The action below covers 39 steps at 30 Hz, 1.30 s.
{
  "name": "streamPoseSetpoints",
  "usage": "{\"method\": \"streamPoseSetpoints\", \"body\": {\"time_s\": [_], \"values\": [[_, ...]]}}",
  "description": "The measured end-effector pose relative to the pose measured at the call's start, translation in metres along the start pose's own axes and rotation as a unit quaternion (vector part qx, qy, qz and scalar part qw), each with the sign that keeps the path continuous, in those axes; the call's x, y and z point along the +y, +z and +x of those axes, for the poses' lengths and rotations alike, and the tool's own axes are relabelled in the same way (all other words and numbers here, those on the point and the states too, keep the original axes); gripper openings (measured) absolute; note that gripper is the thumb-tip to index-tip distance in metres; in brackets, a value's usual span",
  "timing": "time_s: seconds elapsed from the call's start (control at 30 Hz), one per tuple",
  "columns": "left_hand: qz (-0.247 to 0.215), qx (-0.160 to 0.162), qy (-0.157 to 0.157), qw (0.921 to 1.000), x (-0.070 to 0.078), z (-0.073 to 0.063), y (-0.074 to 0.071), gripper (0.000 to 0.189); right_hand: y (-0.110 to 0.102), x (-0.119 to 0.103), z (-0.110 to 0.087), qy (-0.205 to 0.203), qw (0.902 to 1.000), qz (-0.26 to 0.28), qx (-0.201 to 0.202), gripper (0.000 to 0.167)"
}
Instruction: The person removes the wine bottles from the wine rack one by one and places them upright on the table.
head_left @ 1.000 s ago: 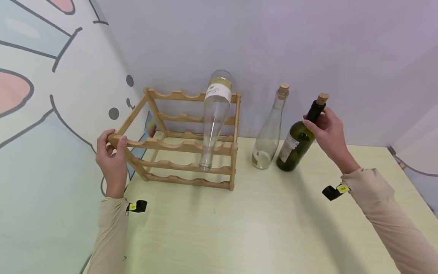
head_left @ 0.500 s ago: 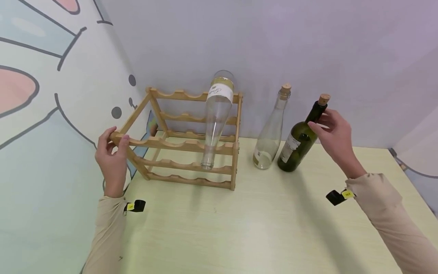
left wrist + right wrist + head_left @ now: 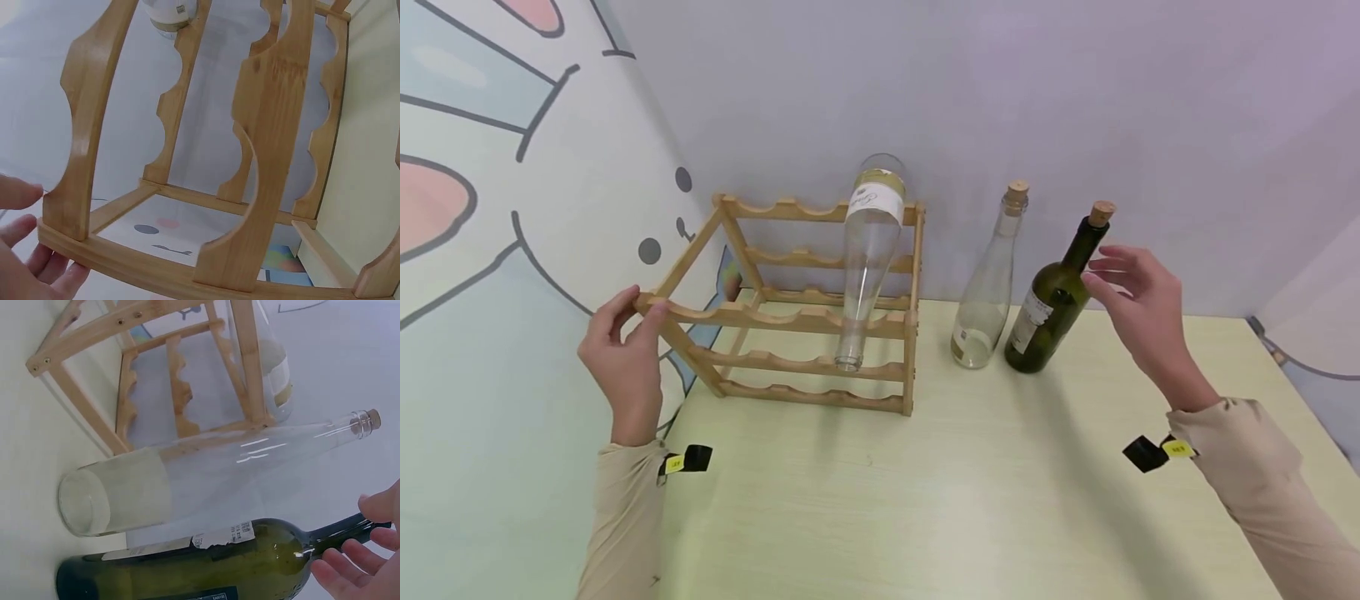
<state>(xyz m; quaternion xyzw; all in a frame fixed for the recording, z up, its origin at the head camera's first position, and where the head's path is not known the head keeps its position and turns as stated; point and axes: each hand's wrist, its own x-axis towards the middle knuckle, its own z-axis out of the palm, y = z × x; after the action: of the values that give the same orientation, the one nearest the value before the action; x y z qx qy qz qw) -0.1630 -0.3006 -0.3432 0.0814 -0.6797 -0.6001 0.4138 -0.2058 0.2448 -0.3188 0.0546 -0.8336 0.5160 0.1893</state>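
In the head view a wooden wine rack [image 3: 790, 317] stands at left. My left hand [image 3: 625, 358] holds its near left corner, thumb and fingertips at the rail end; the left wrist view shows these fingers [image 3: 62, 275] below the bar. A clear bottle [image 3: 865, 250] lies across the rack's top tier, neck toward me. To the right stand a corked clear bottle [image 3: 985, 300] and a corked green wine bottle [image 3: 1045, 308]. Beside the green bottle's neck is my right hand [image 3: 1138, 308], its fingers parted and relaxed; in the head view they appear apart from the glass.
A pale wooden table [image 3: 962, 483] carries the rack and bottles. Behind it rises a grey wall [image 3: 1037, 100], and a wall with cartoon drawings [image 3: 475, 333] stands close on the left. The two upright bottles are near each other, right of the rack.
My right hand has let go of the green bottle's neck and drawn back to the right. My left hand has shifted slightly left at the rack's corner. The bottles and rack stay in place.
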Motion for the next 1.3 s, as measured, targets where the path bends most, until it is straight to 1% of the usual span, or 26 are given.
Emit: {"method": "streamPoseSetpoints", "body": {"time_s": [0.07, 0.13, 0.23, 0.27, 0.33, 0.4, 0.47, 0.5, 0.6, 0.7, 0.77, 0.8, 0.93, 1.0, 1.07, 1.13, 1.2, 1.3], "values": [[-0.009, 0.008, 0.005, 0.9999, 0.004, -0.001, 0.000, 0.036, 0.001, -0.003, -0.003, -0.004, 0.9998, 0.021, 0.001, 0.036], [-0.011, 0.012, 0.011, 0.9998, 0.009, -0.002, 0.001, 0.036, 0.004, -0.005, -0.006, -0.014, 0.9978, 0.065, -0.002, 0.034], [0.010, 0.015, 0.029, 0.9994, 0.016, -0.004, 0.004, 0.036, 0.007, -0.009, -0.011, -0.035, 0.9903, 0.134, -0.015, 0.034], [0.016, 0.015, 0.036, 0.9991, 0.018, -0.004, 0.005, 0.036, 0.009, -0.010, -0.013, -0.041, 0.9875, 0.151, -0.021, 0.034], [0.014, 0.015, 0.051, 0.9985, 0.023, -0.006, 0.008, 0.035, 0.011, -0.012, -0.016, -0.052, 0.9839, 0.168, -0.033, 0.034], [0.005, 0.012, 0.061, 0.9981, 0.028, -0.009, 0.011, 0.033, 0.014, -0.015, -0.018, -0.060, 0.9825, 0.171, -0.043, 0.032], [-0.009, 0.000, 0.067, 0.9977, 0.033, -0.011, 0.014, 0.032, 0.017, -0.018, -0.021, -0.065, 0.9833, 0.162, -0.051, 0.031], [-0.021, -0.009, 0.067, 0.9975, 0.035, -0.012, 0.015, 0.032, 0.019, -0.019, -0.022, -0.068, 0.9844, 0.153, -0.054, 0.030], [-0.037, -0.041, 0.066, 0.9963, 0.043, -0.017, 0.019, 0.033, 0.024, -0.023, -0.026, -0.075, 0.9883, 0.117, -0.063, 0.029], [-0.066, -0.073, 0.067, 0.9929, 0.047, -0.020, 0.023, 0.036, 0.027, -0.026, -0.029, -0.080, 0.9896, 0.096, -0.072, 0.028], [-0.064, -0.092, 0.076, 0.9907, 0.050, -0.022, 0.026, 0.038, 0.030, -0.027, -0.030, -0.082, 0.9884, 0.099, -0.081, 0.029], [-0.056, -0.102, 0.084, 0.9896, 0.049, -0.022, 0.027, 0.039, 0.031, -0.028, -0.031, -0.084, 0.9877, 0.102, -0.085, 0.029], [-0.044, -0.146, 0.117, 0.9815, 0.052, -0.025, 0.029, 0.042, 0.037, -0.030, -0.034, -0.094, 0.9863, 0.090, -0.101, 0.030], [-0.063, -0.164, 0.119, 0.9772, 0.055, -0.027, 0.030, 0.043, 0.041, -0.032, -0.035, -0.098, 0.9863, 0.078, -0.108, 0.030], [-0.089, -0.177, 0.115, 0.9734, 0.057, -0.028, 0.031, 0.044, 0.045, -0.035, -0.036, -0.099, 0.9858, 0.069, -0.117, 0.031], [-0.100, -0.190, 0.119, 0.9694, 0.058, -0.030, 0.033, 0.045, 0.047, -0.037, -0.037, -0.098, 0.9845, 0.068, -0.129, 0.031], [-0.095, -0.204, 0.131, 0.9654, 0.059, -0.031, 0.035, 0.046, 0.049, -0.039, -0.038, -0.094, 0.9820, 0.080, -0.144, 0.031], [-0.070, -0.223, 0.161, 0.9589, 0.061, -0.033, 0.039, 0.048, 0.050, -0.042, -0.039, -0.089, 0.9764, 0.109, -0.164, 0.031]]}}
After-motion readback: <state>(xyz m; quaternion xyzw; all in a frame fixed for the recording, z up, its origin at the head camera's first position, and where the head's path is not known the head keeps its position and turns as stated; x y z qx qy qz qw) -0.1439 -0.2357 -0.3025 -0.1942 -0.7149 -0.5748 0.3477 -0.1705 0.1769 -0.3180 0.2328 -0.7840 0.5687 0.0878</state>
